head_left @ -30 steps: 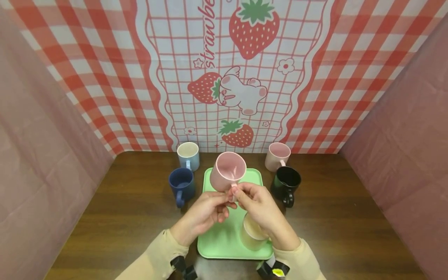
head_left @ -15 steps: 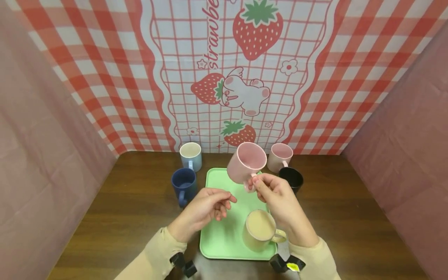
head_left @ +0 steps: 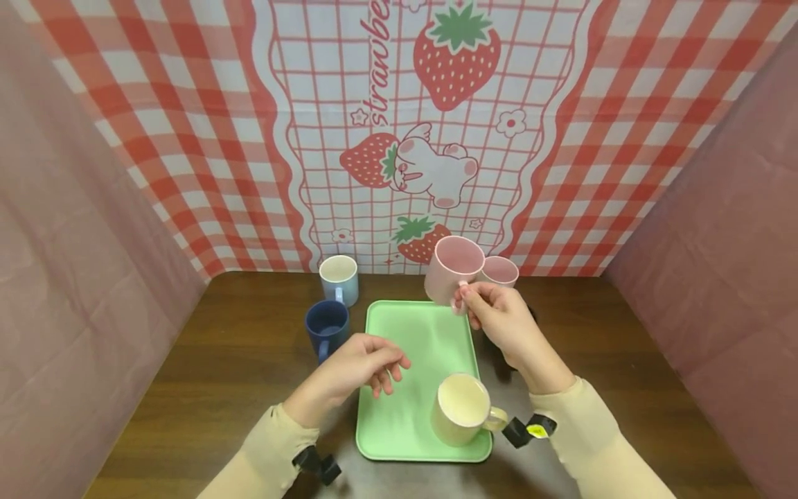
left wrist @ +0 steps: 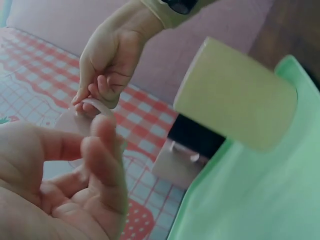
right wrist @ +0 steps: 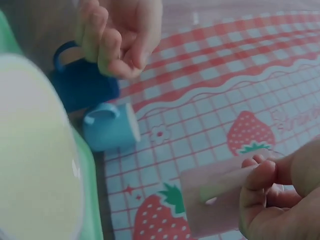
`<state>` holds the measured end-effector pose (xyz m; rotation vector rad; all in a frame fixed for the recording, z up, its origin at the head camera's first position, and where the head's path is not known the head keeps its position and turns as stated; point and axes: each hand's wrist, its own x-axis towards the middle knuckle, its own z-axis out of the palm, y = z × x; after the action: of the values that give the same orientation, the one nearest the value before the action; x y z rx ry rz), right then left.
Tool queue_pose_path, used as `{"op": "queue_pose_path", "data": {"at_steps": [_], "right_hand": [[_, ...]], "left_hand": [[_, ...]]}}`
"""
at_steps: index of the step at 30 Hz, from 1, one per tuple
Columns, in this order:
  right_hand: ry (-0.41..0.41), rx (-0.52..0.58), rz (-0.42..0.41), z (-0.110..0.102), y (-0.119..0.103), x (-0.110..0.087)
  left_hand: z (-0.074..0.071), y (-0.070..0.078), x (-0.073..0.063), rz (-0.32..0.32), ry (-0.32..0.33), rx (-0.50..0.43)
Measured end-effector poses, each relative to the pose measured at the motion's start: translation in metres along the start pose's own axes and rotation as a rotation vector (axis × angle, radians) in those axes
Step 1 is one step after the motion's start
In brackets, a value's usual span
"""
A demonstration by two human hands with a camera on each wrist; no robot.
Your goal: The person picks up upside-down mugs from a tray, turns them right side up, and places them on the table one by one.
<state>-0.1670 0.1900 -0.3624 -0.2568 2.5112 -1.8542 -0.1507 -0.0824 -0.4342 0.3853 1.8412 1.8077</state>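
Observation:
A pink mug (head_left: 444, 276) is held in the air by my right hand (head_left: 508, 326), which pinches its handle between thumb and fingers. It hangs above the far right corner of the green tray (head_left: 399, 319), overlapping a second pink mug (head_left: 501, 270) behind it. My left hand (head_left: 355, 367) hovers over the tray's left side with loosely curled fingers and nothing in them. A yellow mug (head_left: 460, 412) stands upright on the tray's near right part, handle to the right. In the right wrist view the held pink mug (right wrist: 200, 215) shows its handle in my fingers.
To the tray's left stand a light blue mug (head_left: 339, 284) and a dark blue mug (head_left: 327, 326). A black mug is mostly hidden behind my right hand. A strawberry-print cloth (head_left: 436, 159) hangs along the back edge of the brown table (head_left: 206, 388).
Both hands were at the pink mug; the left hand has let go and drawn back left. My right hand has carried the mug right and farther away.

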Motion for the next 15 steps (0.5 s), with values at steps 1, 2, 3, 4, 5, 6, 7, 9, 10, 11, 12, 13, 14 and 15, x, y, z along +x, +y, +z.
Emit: {"op": "queue_pose_path", "data": {"at_steps": [1,2,3,4,5,6,7,9,10,11,12,13,14,15], "right_hand": [[0.005,-0.011,0.004,0.001,0.001,0.003],[0.011,-0.023,0.009,0.002,0.001,0.007],[0.016,-0.033,0.013,0.004,0.002,0.011],[0.020,-0.047,0.016,0.005,0.004,0.015],[0.025,-0.061,0.019,0.007,0.005,0.019],[0.031,-0.078,0.023,0.008,0.007,0.023],[0.036,-0.084,0.027,0.009,0.009,0.027],[0.048,-0.101,0.036,0.012,0.012,0.034],[0.052,-0.110,0.042,0.013,0.014,0.038],[0.058,-0.118,0.050,0.014,0.016,0.042],[0.063,-0.128,0.060,0.016,0.018,0.046],[0.066,-0.130,0.072,0.017,0.021,0.050],[0.071,-0.142,0.084,0.018,0.023,0.053],[0.077,-0.156,0.094,0.020,0.026,0.056]], "left_hand": [[-0.002,-0.001,-0.001,-0.001,-0.009,0.033],[-0.004,-0.002,-0.001,-0.005,-0.019,0.069],[-0.007,-0.003,-0.001,-0.010,-0.028,0.104],[-0.009,-0.004,-0.001,-0.015,-0.032,0.137],[-0.012,-0.006,-0.001,-0.022,-0.032,0.169],[-0.015,-0.007,-0.001,-0.020,-0.028,0.203],[-0.018,-0.007,-0.001,-0.016,-0.017,0.235],[-0.022,-0.008,-0.001,-0.001,0.017,0.289],[-0.024,-0.008,-0.001,0.006,0.037,0.316],[-0.026,-0.009,-0.002,0.014,0.055,0.349],[-0.027,-0.009,-0.002,0.023,0.072,0.386],[-0.028,-0.009,-0.003,0.032,0.087,0.424],[-0.028,-0.009,-0.003,0.039,0.104,0.464],[-0.028,-0.009,-0.004,0.045,0.122,0.504]]}}
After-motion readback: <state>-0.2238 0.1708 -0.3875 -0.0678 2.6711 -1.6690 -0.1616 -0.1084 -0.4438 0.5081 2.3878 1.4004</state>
